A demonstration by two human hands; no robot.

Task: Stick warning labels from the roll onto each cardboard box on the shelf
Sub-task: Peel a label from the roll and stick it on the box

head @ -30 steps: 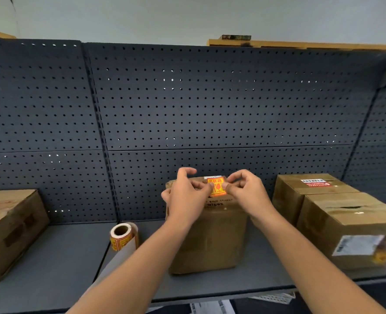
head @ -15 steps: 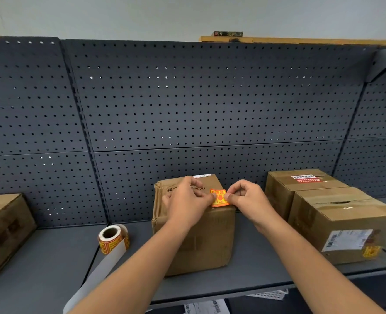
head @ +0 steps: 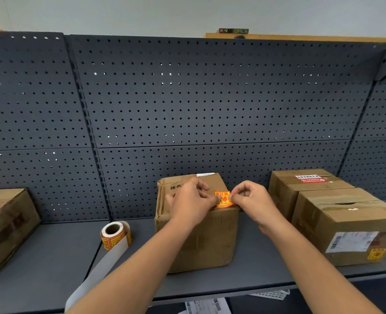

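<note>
- At the near top edge of the middle box, fingers of the left hand and right hand pinch opposite sides of the orange label.
- Since a second ago, the label has descended from above the lid to this edge.
- Judgement: contact is imminent; pressing flat remains.
- Left of the box, the roll lies on the shelf.

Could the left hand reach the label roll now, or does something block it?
Probably yes. The label roll stands on the shelf just left of the middle box, nothing lying between. The left hand pinches the warning label, though, and would have to release it first.
</note>
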